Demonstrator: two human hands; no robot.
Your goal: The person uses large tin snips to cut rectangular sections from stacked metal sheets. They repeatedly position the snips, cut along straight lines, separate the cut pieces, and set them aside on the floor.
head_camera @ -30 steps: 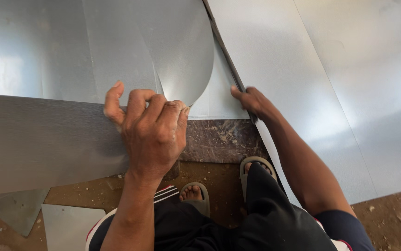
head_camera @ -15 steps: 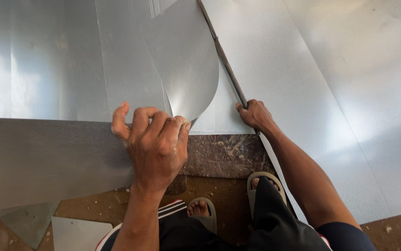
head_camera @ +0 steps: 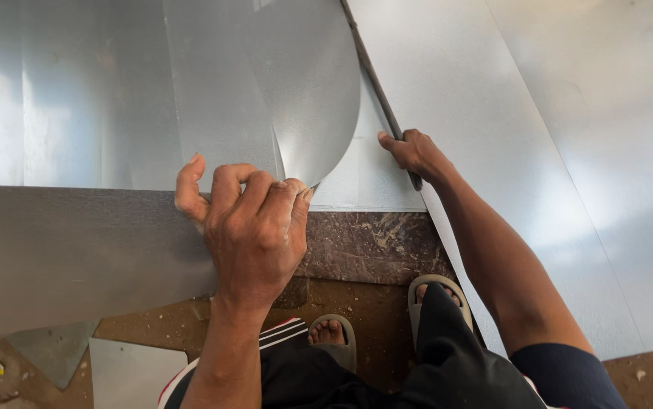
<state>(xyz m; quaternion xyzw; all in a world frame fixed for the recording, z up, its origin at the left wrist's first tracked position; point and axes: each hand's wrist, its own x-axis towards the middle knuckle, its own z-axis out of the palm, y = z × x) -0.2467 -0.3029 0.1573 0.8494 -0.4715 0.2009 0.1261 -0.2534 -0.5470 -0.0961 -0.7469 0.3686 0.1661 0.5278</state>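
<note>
both hands slid up: left hand (head_camera: 254,227) grips curled metal sheet (head_camera: 311,98), right hand (head_camera: 411,151) clasps dark rod (head_camera: 372,72), dirt floor (head_camera: 375,303).

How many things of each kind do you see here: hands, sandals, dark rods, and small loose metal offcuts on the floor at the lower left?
Hands: 2, the left hand and the right hand
Sandals: 2, the left sandal and the right sandal
Dark rods: 1, the rod
Small offcuts: 2, the darker offcut and the pale offcut
Total: 7
</note>
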